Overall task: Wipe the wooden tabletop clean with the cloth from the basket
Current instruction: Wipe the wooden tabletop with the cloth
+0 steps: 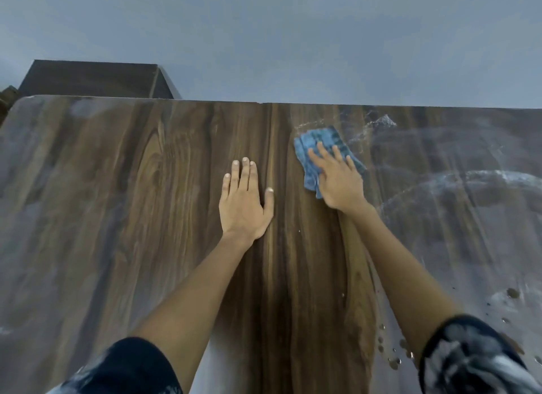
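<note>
- Nearest to the viewer, two dark sleeves with pale blotches, one [123, 367] at the lower left and one [472, 355] at the lower right, end above the elbows; both forearms are bare and reach forward over the table [132, 217].
- By the right sleeve, small brown crumbs and droplets [393, 361] lie scattered on the wood near the lower right edge, with one larger brown speck [512, 292] further out to the right.
- Pale, cloudy smears [475, 182] sweep in arcs across the right part of the table; the middle strip of wood looks darker.
- The left hand [245, 206] lies flat on the table near the middle, palm down, fingers straight and close together, thumb out to the side. Its grip is fully open and has hold of nothing.
- The right hand [340, 179] is just beside it and a little further away, apart from it. It presses down on the blue cloth [319, 143] with spread, straight fingers; the grip is open, flat on the fabric, not curled round it.
- The cloth is crumpled on the table under that hand, showing beyond the fingertips and at the hand's left side, near the far edge.
- Just past the cloth, a whitish splash mark [381, 121] sits on the wood.
- Beyond the far left edge stands a dark wooden box-like piece of furniture [93, 78] against a grey-blue wall [293, 42].
</note>
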`<move>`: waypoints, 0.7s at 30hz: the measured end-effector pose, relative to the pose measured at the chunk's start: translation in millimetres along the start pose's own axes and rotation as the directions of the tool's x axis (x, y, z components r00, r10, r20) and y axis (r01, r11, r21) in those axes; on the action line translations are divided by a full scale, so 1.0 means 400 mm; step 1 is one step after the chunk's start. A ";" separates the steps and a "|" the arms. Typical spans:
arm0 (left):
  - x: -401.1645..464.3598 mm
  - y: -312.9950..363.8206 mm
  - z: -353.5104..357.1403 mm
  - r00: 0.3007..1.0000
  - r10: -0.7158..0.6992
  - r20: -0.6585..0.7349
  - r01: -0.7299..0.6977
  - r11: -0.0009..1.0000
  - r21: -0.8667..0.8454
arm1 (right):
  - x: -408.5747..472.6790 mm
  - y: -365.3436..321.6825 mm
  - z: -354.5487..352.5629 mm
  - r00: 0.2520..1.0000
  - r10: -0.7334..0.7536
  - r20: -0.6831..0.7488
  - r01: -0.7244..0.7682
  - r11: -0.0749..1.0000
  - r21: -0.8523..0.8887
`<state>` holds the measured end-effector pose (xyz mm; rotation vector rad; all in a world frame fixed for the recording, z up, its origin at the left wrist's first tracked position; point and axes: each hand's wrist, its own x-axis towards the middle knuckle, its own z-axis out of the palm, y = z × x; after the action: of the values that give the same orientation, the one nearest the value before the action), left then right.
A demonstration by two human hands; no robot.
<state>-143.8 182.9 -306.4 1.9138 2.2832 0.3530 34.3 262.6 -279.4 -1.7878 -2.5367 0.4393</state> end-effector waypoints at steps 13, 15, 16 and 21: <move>0.035 -0.005 -0.002 0.967 0.244 0.077 -0.242 0.970 -0.026 | 0.010 -0.083 0.030 0.982 -0.174 -0.078 0.176 0.984 0.019; 0.034 -0.006 0.000 0.968 0.240 0.072 -0.239 0.971 -0.021 | 0.024 -0.041 0.024 0.987 -0.126 -0.104 0.125 0.992 -0.012; 0.034 -0.006 0.001 0.968 0.240 0.071 -0.239 0.971 -0.023 | 0.046 -0.023 0.018 0.990 -0.087 -0.110 0.084 0.996 -0.024; 0.037 -0.006 0.002 0.971 0.235 0.055 -0.232 0.972 -0.045 | 0.212 -0.005 -0.026 0.994 0.067 -0.091 -0.070 0.997 -0.036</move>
<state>-148.5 197.0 -307.1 2.1482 2.0033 0.3569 4.4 342.7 -282.2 -1.8674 -2.4476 0.3051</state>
